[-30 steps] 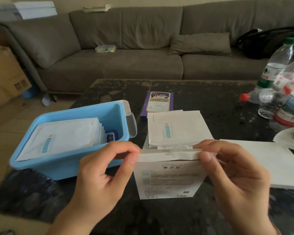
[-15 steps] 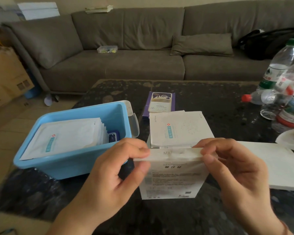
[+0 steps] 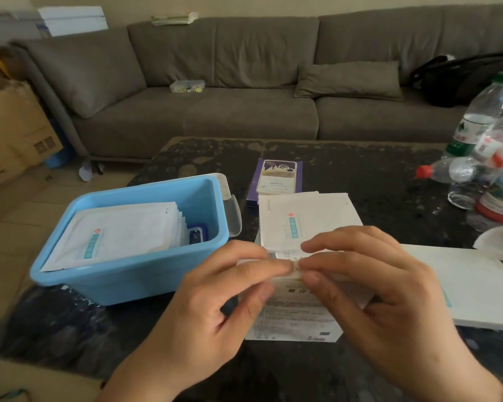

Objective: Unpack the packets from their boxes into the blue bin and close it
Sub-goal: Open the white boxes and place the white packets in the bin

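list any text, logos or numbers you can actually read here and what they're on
No words or numbers can be read with certainty.
White packets in the blue bin: red cross mark over a teal strip, text blurred.
White box behind the hands: same mark and strip, edge print too small.
Box held by both hands: rows of print, unreadable.
Purple box: label unreadable.
Bottle labels: blurred.
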The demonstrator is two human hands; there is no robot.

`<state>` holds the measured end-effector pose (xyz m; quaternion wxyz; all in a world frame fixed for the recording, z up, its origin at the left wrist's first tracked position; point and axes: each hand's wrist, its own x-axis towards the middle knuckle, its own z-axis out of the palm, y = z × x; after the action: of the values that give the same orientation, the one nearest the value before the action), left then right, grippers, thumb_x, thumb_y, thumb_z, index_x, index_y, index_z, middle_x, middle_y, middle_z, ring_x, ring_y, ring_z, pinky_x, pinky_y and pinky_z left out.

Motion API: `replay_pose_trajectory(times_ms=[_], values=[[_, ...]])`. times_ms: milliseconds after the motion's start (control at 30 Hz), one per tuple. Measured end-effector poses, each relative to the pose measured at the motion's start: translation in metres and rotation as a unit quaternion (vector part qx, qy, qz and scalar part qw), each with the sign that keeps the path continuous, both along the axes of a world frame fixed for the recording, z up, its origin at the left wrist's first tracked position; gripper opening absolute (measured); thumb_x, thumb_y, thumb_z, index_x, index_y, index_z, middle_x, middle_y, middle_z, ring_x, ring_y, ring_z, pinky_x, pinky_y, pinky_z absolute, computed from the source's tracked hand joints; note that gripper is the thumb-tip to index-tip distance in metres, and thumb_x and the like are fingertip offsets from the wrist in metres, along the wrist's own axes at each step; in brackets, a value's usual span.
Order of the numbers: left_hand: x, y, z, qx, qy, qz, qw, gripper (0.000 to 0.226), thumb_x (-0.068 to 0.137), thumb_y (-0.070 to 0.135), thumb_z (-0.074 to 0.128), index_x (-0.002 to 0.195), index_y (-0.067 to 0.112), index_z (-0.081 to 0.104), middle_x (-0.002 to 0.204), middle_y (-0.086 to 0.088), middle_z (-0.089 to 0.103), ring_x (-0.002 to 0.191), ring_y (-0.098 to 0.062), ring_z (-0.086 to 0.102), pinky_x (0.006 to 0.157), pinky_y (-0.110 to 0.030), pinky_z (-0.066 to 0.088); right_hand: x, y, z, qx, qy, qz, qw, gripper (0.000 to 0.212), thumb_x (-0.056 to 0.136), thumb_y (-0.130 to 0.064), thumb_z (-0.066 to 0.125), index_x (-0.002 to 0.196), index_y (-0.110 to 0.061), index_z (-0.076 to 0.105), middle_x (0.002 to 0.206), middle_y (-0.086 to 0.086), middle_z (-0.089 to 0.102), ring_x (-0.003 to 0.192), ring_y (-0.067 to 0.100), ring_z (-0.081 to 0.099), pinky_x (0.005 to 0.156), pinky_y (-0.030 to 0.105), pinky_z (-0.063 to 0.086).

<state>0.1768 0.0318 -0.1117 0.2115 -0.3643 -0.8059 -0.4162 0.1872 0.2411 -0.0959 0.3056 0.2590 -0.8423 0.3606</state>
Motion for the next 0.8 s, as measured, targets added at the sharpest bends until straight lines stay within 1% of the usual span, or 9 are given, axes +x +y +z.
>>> replay_pose_trajectory(times_ms=[133, 233, 333, 400, 467, 567, 667, 733, 800], values=[[0.000, 0.001, 0.000, -0.025, 0.000, 0.004, 1.000, 0.025, 0.097, 0.016, 0.053, 0.120, 0.017, 0.063, 0.115, 0.005, 0.060, 0.109, -0.014, 0.060, 0.083, -0.017, 0.050, 0.002, 0.000, 0.004, -0.060, -0.038, 0.055, 0.996, 0.011, 0.086, -0.031, 0.066, 0.092, -0.027, 0.073, 0.101, -0.019, 0.069, 0.104, 0.013, 0.065, 0.083, 0.027, 0.052], [0.000, 0.002, 0.001, -0.045, -0.001, 0.004, 0.999, 0.026, 0.099, 0.017, 0.051, 0.121, 0.015, 0.063, 0.115, 0.006, 0.058, 0.108, -0.014, 0.059, 0.084, -0.013, 0.047, 0.004, -0.001, 0.005, -0.089, -0.053, 0.068, 0.992, 0.008, 0.084, -0.028, 0.071, 0.091, -0.029, 0.072, 0.094, -0.018, 0.070, 0.099, 0.014, 0.067, 0.081, 0.024, 0.052], [0.001, 0.002, 0.001, -0.057, -0.007, 0.005, 0.998, 0.029, 0.100, 0.017, 0.049, 0.125, 0.016, 0.063, 0.117, 0.005, 0.056, 0.111, -0.015, 0.058, 0.085, -0.011, 0.047, 0.009, -0.003, 0.006, -0.117, -0.050, 0.040, 0.991, 0.013, 0.077, -0.024, 0.076, 0.086, -0.032, 0.073, 0.089, -0.015, 0.069, 0.093, 0.010, 0.068, 0.076, 0.013, 0.050], [0.000, 0.001, 0.000, -0.065, -0.007, 0.009, 0.998, 0.031, 0.100, 0.019, 0.048, 0.128, 0.021, 0.060, 0.119, 0.007, 0.054, 0.114, -0.016, 0.057, 0.087, -0.012, 0.048, 0.011, -0.005, 0.005, -0.139, -0.046, 0.035, 0.989, 0.015, 0.075, -0.024, 0.075, 0.084, -0.035, 0.072, 0.088, -0.014, 0.069, 0.091, 0.011, 0.068, 0.074, 0.014, 0.050], [-0.001, 0.000, -0.002, -0.073, -0.002, 0.012, 0.997, 0.034, 0.099, 0.019, 0.049, 0.131, 0.024, 0.058, 0.120, 0.007, 0.054, 0.114, -0.018, 0.057, 0.088, -0.015, 0.049, 0.012, -0.008, 0.004, -0.156, -0.039, 0.043, 0.986, 0.020, 0.075, -0.023, 0.075, 0.089, -0.037, 0.070, 0.090, -0.014, 0.070, 0.088, 0.010, 0.069, 0.075, 0.016, 0.051], [-0.002, -0.001, -0.003, -0.061, -0.006, 0.010, 0.998, 0.034, 0.098, 0.018, 0.051, 0.131, 0.025, 0.057, 0.118, 0.006, 0.055, 0.111, -0.019, 0.058, 0.089, -0.016, 0.049, 0.010, -0.010, -0.002, -0.088, 0.028, 0.046, 0.995, 0.027, 0.078, -0.017, 0.079, 0.100, -0.030, 0.069, 0.095, -0.014, 0.067, 0.091, 0.011, 0.068, 0.077, 0.021, 0.051], [-0.001, 0.000, -0.002, -0.028, -0.031, 0.014, 0.999, 0.028, 0.099, 0.020, 0.050, 0.124, 0.022, 0.062, 0.115, 0.007, 0.057, 0.108, -0.020, 0.059, 0.084, -0.015, 0.049, 0.004, -0.005, -0.019, 0.009, 0.154, 0.054, 0.987, 0.016, 0.084, -0.013, 0.074, 0.098, -0.020, 0.072, 0.094, -0.007, 0.072, 0.097, 0.022, 0.067, 0.076, 0.037, 0.052], [0.001, 0.004, -0.002, 0.007, -0.051, 0.019, 0.998, 0.026, 0.099, 0.022, 0.050, 0.119, 0.018, 0.066, 0.112, 0.007, 0.058, 0.108, -0.020, 0.059, 0.084, -0.013, 0.047, -0.001, 0.001, -0.031, 0.090, 0.208, 0.055, 0.972, 0.009, 0.090, -0.018, 0.068, 0.098, -0.021, 0.068, 0.097, -0.008, 0.076, 0.108, 0.024, 0.064, 0.083, 0.043, 0.051], [0.003, 0.011, -0.002, 0.044, -0.070, 0.025, 0.996, 0.025, 0.097, 0.026, 0.052, 0.114, 0.016, 0.068, 0.109, 0.008, 0.058, 0.110, -0.019, 0.058, 0.084, -0.012, 0.047, -0.004, 0.007, -0.039, 0.137, 0.222, 0.051, 0.964, 0.012, 0.092, -0.021, 0.066, 0.103, -0.022, 0.065, 0.101, -0.009, 0.075, 0.118, 0.024, 0.059, 0.092, 0.045, 0.047]])
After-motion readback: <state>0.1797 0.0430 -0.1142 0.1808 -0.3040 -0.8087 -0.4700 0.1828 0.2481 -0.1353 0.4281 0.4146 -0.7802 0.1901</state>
